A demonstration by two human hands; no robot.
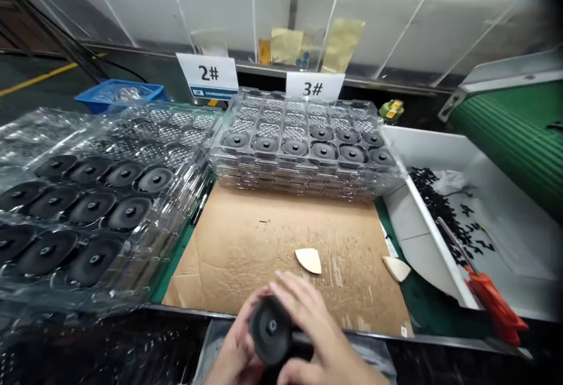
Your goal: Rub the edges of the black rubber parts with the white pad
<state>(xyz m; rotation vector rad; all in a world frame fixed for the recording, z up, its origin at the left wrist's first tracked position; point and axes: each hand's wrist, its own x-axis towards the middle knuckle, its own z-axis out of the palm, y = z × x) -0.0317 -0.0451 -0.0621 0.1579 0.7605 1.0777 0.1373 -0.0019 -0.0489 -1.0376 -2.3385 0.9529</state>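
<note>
On the cardboard (272, 238) between two tray stacks, you hold a black disc (269, 330) at the near edge, left hand (235, 353) and right hand (314, 332) both closed round it; judging by that, you're checking it, and next comes a steady turn.

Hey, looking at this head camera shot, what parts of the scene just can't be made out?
- Black round part: its lower edge and back are covered by the left hand and right hand.
- Both hands: wrists cut off by the bottom edge.
- 2# sign: the small blue print is too small to read.
- Left tray stack: glare on the clear plastic blurs the far cells.
- Orange-handled tool: its tip is lost among black scraps.
</note>
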